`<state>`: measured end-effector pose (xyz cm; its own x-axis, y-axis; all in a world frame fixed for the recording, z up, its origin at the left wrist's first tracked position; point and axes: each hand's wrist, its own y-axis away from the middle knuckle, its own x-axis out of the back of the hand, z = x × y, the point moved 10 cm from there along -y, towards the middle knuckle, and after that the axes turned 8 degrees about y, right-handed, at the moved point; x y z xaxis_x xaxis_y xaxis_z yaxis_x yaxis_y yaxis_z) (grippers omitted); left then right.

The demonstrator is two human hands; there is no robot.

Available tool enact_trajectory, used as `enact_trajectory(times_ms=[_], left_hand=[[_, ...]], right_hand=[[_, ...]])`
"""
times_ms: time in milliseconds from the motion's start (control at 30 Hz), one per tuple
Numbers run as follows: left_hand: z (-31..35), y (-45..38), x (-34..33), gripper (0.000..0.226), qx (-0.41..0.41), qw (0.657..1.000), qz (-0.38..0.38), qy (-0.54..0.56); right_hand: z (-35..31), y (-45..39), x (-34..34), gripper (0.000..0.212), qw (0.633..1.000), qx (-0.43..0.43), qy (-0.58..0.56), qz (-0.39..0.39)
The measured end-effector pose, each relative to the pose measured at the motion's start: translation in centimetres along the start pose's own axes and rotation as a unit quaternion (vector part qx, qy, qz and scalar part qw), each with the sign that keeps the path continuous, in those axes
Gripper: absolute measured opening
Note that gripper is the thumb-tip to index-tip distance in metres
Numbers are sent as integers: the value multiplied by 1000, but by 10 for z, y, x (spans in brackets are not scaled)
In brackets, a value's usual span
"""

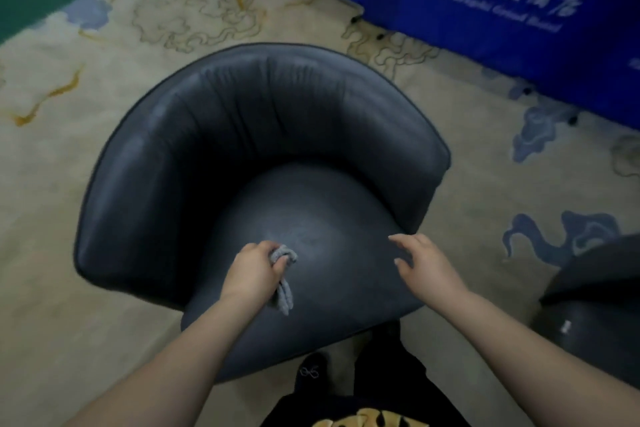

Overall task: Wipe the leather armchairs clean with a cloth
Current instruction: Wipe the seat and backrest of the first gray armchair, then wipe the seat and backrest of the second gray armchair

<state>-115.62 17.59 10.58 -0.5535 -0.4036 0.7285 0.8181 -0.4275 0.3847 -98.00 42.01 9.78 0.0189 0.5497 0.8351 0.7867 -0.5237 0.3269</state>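
Note:
A dark grey-blue leather armchair [242, 135] with a curved tub back fills the middle of the view. My left hand [254, 272] is closed around a bunched grey cloth [284, 282] over the front left of the seat cushion. A strip of the cloth hangs down below the hand. My right hand [424, 263] hovers over the right side of the seat, fingers spread and holding nothing. A second dark armchair [595, 291] shows partly at the right edge.
The chairs stand on a cream carpet [69, 121] with blue cloud and gold patterns. A blue banner [502, 0] with white lettering runs along the far right. My dark-clothed legs and shoes [346, 378] stand at the chair's front edge.

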Motion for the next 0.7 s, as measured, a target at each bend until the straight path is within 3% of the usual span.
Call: enact_trajectory(times_ms=[400, 533, 700], left_hand=[[134, 8, -53, 10, -172, 978, -116, -21], [183, 32, -89, 26, -226, 961, -155, -35], [235, 60, -134, 28, -264, 950, -162, -35]], right_hand=[[81, 136, 51, 43, 968, -204, -84, 118], [110, 183, 61, 42, 950, -254, -99, 150], [160, 226, 74, 42, 933, -300, -115, 165]])
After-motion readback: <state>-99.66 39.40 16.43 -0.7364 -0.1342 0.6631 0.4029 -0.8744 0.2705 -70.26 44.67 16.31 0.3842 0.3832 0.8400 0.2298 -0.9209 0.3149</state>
